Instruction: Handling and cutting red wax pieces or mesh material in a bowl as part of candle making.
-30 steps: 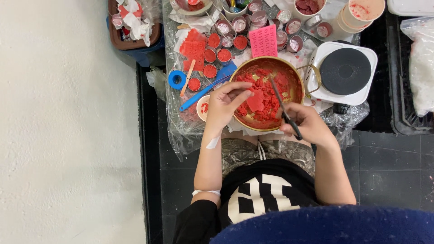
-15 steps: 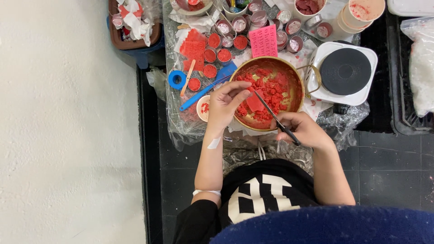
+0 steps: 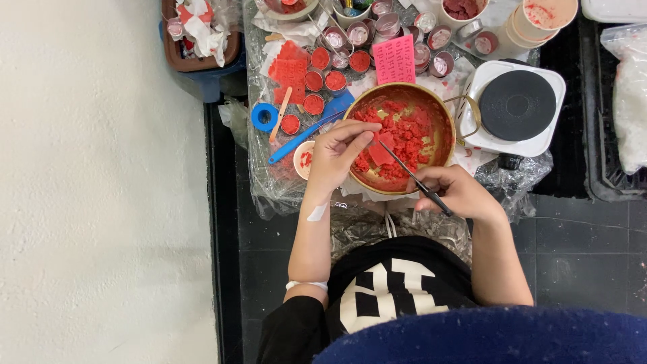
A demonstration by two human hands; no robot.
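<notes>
Our left hand pinches a soft, crumbly red slab by its edge over the round brass bowl while our right hand grips thin black scissors.

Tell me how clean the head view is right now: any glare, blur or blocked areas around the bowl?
Head view: light is even and soft. The brass bowl shows mild sheen on its inner wall, no blown glare. The left hand and the right hand holding scissors look sharp. A blurred dark blue shape blocks the bottom edge.
</notes>
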